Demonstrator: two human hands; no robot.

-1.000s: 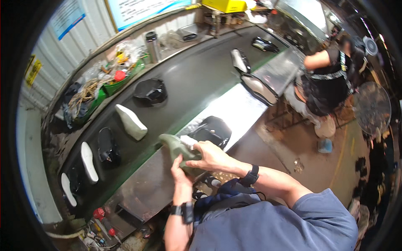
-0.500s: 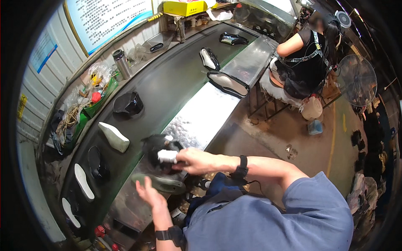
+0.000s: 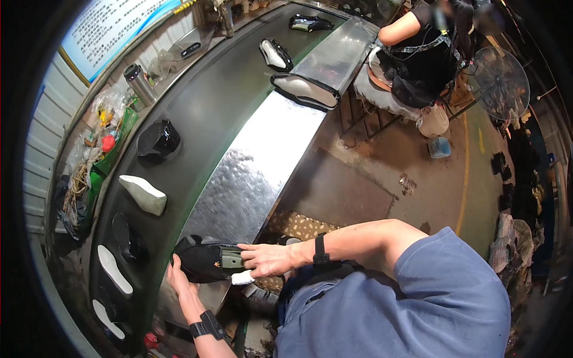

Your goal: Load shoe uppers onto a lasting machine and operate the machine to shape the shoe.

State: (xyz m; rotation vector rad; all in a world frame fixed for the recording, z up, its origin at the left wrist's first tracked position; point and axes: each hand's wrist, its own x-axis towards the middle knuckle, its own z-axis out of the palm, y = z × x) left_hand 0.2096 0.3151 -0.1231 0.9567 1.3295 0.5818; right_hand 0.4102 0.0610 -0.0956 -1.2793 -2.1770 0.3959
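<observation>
While working at the metal worktop (image 3: 236,179), had hold of a black shoe upper (image 3: 200,262) over a green last (image 3: 231,260).
Curled the left hand (image 3: 182,281) round the black end and gripped the bare green end in the right hand (image 3: 270,259), with a white-wrapped bit (image 3: 242,278) just below, couldn't tell what. Held it across the worktop's right edge, closest end, couldn't tell if resting. Saw a pale wedge (image 3: 144,196) past the left edge, on the dark belt (image 3: 206,110).
</observation>
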